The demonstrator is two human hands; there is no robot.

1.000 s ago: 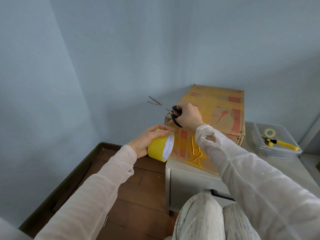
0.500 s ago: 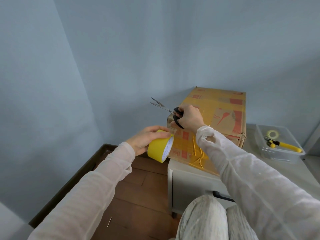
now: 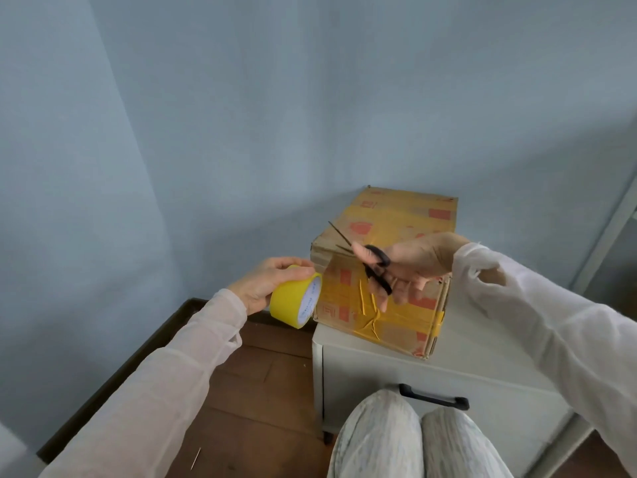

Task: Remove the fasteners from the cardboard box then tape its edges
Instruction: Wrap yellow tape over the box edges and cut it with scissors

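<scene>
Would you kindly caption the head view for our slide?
Left hand holds yellow tape roll; right hand holds scissors at the cardboard box.

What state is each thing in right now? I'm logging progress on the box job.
Cardboard box: closed, resting on the cabinet, yellow tape across its front.
Tape roll: held in the left hand, at the box's left corner.
Scissors: blades open, held in the right hand over the box.
Cabinet: drawer shut.

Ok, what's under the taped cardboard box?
The brown cardboard box sits on a white cabinet with a black drawer handle. The surface directly beneath the box is hidden.
</scene>
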